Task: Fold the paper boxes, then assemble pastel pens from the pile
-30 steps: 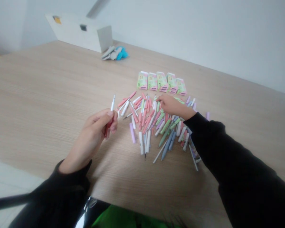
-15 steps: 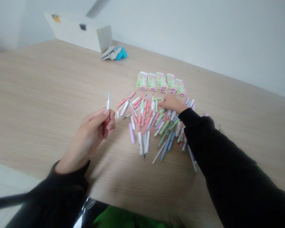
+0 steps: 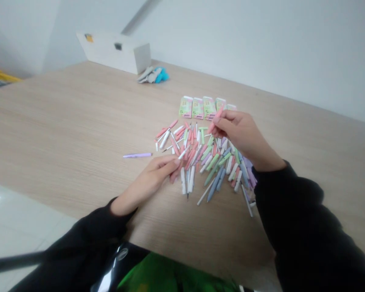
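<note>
My left hand (image 3: 153, 178) is closed in a pinch around a slim white pen part (image 3: 183, 153), whose tip points up and right over the pile. Above the back of the pile, my right hand (image 3: 239, 132) pinches a pink pen barrel (image 3: 216, 119), tilted with its upper end in front of the boxes. Beneath and between both hands spreads a heap of pen parts (image 3: 213, 162) in pink, white, green, purple and blue-grey. Some dark-tipped refills (image 3: 187, 186) lie among them. My left hand covers some of the pile's left edge.
Several small green-and-pink boxes (image 3: 197, 107) stand in a row behind the pile. A purple pen (image 3: 137, 155) lies apart on the left. Grey and blue gloves (image 3: 153, 75) rest beside a white box (image 3: 115, 54) near the wall.
My right hand has lifted from the pile and now holds a pink barrel. My left hand has moved right with its white part, which now tilts. The purple pen has come into sight.
</note>
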`<state>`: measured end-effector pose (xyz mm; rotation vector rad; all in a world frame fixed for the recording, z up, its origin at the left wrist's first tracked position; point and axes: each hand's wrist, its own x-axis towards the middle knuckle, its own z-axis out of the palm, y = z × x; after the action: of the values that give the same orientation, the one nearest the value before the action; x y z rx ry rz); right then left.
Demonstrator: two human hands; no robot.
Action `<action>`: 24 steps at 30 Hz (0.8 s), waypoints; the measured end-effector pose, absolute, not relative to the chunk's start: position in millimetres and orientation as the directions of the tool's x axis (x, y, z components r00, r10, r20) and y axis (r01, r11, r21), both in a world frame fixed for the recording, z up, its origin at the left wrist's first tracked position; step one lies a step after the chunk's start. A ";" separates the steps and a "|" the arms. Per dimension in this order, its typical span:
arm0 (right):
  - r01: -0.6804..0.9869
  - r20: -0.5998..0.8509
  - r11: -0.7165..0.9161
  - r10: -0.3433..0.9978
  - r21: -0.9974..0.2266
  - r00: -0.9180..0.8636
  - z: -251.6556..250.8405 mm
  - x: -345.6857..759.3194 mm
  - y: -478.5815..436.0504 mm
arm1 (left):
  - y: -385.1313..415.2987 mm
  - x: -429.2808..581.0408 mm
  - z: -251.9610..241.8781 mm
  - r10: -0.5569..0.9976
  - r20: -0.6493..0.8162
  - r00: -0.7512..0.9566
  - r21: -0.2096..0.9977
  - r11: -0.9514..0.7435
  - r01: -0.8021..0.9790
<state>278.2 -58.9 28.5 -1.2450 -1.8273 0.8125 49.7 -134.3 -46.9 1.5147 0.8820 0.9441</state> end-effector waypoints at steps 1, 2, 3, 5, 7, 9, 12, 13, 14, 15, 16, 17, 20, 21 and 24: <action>0.413 0.263 0.341 0.936 -0.844 -0.236 34.4 277.6 -74.5 | -137.9 55.3 -45.3 0.895 0.106 0.434 0.989 -0.139 0.044; 0.390 0.275 0.354 0.930 -0.850 -0.243 39.1 277.5 -88.8 | -141.2 60.6 -43.8 0.884 0.108 0.455 0.989 -0.141 0.039; 0.378 0.283 0.361 0.927 -0.852 -0.247 42.5 278.0 -101.5 | -144.3 65.4 -42.5 0.876 0.107 0.470 0.990 -0.138 0.030; 0.370 0.291 0.369 0.924 -0.853 -0.249 45.8 280.6 -121.1 | -149.2 73.5 -41.0 0.866 0.114 0.487 0.991 -0.135 0.007; 0.366 0.296 0.373 0.922 -0.853 -0.249 45.3 284.9 -133.3 | -152.7 79.6 -40.7 0.861 0.123 0.493 0.991 -0.136 -0.009; 0.355 0.311 0.384 0.918 -0.852 -0.247 42.4 289.8 -140.2 | -155.6 84.2 -40.6 0.855 0.128 0.502 0.991 -0.136 -0.022; 0.317 0.309 0.379 0.917 -0.869 -0.252 37.5 295.5 -146.2 | -159.7 89.4 -39.3 0.843 0.128 0.522 0.991 -0.131 -0.031; 0.300 0.301 0.371 0.919 -0.879 -0.255 36.3 296.8 -147.9 | -160.9 90.9 -38.7 0.840 0.129 0.527 0.991 -0.134 -0.030; 0.287 0.293 0.362 0.921 -0.887 -0.258 35.7 298.1 -149.5 | -161.9 92.1 -38.1 0.836 0.132 0.533 0.990 -0.138 -0.029; 0.281 0.291 0.360 0.921 -0.890 -0.258 35.6 299.3 -151.1 | -162.7 93.2 -37.7 0.833 0.135 0.537 0.989 -0.143 -0.027; 0.281 0.296 0.363 0.921 -0.888 -0.253 35.9 300.5 -152.8 | -163.2 94.1 -37.5 0.830 0.139 0.541 0.989 -0.148 -0.026; 0.288 0.303 0.366 0.922 -0.885 -0.241 36.8 301.8 -154.3 | -163.6 94.8 -37.5 0.827 0.140 0.545 0.988 -0.151 -0.025; 0.312 0.308 0.357 0.931 -0.880 -0.196 39.9 305.7 -157.6 | -163.6 96.2 -38.6 0.826 0.137 0.547 0.988 -0.152 -0.018; 0.317 0.308 0.354 0.933 -0.880 -0.187 40.4 306.7 -158.1 | -163.4 96.6 -39.0 0.826 0.134 0.547 0.988 -0.151 -0.013; 0.325 0.333 0.387 0.919 -0.863 -0.211 38.0 308.1 -157.9 | -162.4 98.3 -39.7 0.821 0.135 0.555 0.987 -0.159 -0.006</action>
<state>308.1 -157.9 38.0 -1.0954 -1.7418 0.8245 98.3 -162.4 -39.7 1.5714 0.7126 0.8450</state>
